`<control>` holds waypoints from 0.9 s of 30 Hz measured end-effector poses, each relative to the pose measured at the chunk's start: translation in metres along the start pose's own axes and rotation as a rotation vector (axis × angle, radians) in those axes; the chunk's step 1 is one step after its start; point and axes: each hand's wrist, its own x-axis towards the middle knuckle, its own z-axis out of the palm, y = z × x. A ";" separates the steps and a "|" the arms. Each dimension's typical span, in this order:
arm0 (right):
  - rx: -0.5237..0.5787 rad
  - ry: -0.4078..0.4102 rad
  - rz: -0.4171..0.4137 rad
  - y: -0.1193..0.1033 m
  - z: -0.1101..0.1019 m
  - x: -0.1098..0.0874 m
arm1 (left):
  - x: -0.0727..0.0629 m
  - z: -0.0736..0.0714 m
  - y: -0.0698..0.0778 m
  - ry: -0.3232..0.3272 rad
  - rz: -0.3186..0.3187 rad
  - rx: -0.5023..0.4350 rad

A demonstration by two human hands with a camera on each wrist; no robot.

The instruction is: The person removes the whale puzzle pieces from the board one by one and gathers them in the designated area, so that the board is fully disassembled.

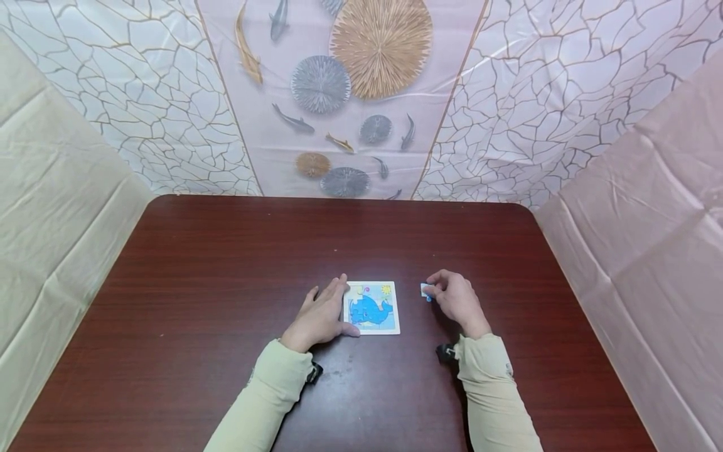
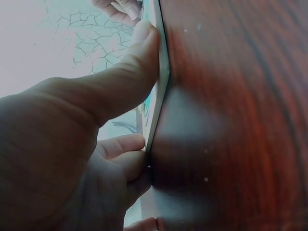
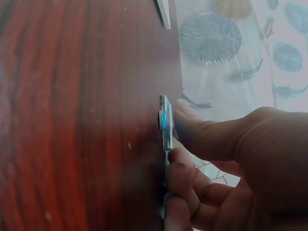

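A square jigsaw puzzle [image 1: 369, 311] in a white-edged tray lies flat on the table, with a blue whale and a yellow sun on it. A pale yellowish patch shows in its upper left part. My left hand [image 1: 322, 317] rests along the tray's left side, fingers stretched toward the far corner. Its thumb [image 2: 139, 57] lies over the near border in the left wrist view. To the right of the tray, my right hand [image 1: 456, 300] pinches a small puzzle piece [image 1: 425, 290] between thumb and fingers. The piece [image 3: 167, 122] has a blue tab and sits close over the tabletop.
The dark red-brown wooden table [image 1: 226, 251] reaches back to a patterned cloth wall [image 1: 350, 138]. Pale quilted cloth hangs at the left [image 1: 56, 220] and right sides. Each wrist wears a black strap-on device, the right one [image 1: 445, 353] just above the table.
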 end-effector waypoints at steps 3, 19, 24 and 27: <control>0.014 0.032 -0.011 -0.002 0.001 0.000 | 0.000 0.000 0.000 -0.001 -0.003 0.007; 0.033 0.003 -0.195 -0.044 0.020 -0.010 | 0.002 0.003 -0.001 -0.005 -0.011 -0.004; 0.026 -0.062 -0.226 -0.058 0.033 -0.013 | 0.002 0.003 -0.001 -0.007 -0.020 0.005; 0.013 -0.096 -0.242 -0.063 0.040 -0.013 | 0.002 0.003 -0.001 -0.006 -0.019 0.014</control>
